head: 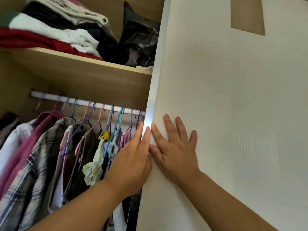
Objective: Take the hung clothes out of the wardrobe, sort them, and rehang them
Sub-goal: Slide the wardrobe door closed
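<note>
From the head view, the left hand (133, 162) lay with straight fingers along the white sliding door's (233, 105) metal edge (150, 104), holding nothing. The right hand (175, 152) pressed flat and spread on the door face. The hung clothes (41, 147) crowded the rail (83, 101) just left of that edge, under the shelf (83, 64).

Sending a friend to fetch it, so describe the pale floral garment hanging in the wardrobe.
Find the white rail under the wooden shelf. Toward its right end, just left of the left hand, hangs the garment: pale, flower-printed with a frilly edge, among darker, plainer clothes.
</note>
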`<state>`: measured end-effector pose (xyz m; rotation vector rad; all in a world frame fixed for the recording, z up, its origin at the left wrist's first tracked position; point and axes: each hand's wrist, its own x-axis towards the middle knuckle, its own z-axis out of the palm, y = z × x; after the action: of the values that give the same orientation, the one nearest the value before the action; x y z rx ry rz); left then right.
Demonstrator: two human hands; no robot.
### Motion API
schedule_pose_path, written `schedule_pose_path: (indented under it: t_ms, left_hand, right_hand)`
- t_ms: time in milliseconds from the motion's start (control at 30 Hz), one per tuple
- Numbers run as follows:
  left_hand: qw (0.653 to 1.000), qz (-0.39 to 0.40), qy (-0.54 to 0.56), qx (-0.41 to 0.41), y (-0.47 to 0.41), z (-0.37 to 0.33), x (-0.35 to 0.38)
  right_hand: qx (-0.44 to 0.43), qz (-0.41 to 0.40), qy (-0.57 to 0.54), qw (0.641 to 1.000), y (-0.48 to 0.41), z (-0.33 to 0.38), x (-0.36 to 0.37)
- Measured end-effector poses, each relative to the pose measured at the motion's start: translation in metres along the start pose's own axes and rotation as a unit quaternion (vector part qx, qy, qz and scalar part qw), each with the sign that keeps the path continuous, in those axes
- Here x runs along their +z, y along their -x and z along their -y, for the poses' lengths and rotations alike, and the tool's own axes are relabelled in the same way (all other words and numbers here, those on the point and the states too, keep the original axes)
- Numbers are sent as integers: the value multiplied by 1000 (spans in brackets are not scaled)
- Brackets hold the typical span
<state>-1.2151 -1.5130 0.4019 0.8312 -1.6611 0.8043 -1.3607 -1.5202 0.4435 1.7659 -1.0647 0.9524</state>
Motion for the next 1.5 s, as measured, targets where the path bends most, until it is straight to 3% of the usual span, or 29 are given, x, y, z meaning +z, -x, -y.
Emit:
schedule_pose_path:
  t_ms: [400, 833, 1500]
  left_hand:
    - [985, 67, -158, -32, 21, 49, -63]
    - [969, 79, -216, -86, 50, 138, -144]
    - [893, 79, -416, -152, 93, 240, -266]
  right_hand:
    - [-7, -21, 40, 999, -23, 79, -2]
    - [-53, -52, 26, 997, -54, 192, 8]
    - [-147, -69, -49, 986, -72, 326, 29]
